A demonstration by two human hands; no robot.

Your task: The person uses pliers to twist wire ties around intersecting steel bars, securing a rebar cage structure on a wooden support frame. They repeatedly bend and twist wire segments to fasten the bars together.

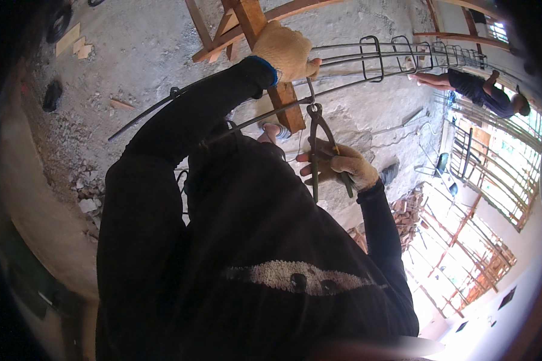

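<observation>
My left hand, in a tan glove, is closed around a steel stirrup at the end of a rebar cage. The stirrup's lower part shows below my thumb, against the nearer long rebar. My right hand, also gloved, holds a pair of pincers. Their handles are spread and hang downward. The jaws point up and meet the bar right beside the stirrup. A thin wire dangles near the pincers; where its upper end goes I cannot make out.
A wooden post and timber trestle support the bars. The cage with several stirrups runs off right. A person in dark clothes stands along it. Rubble lies at left, broken bricks at right.
</observation>
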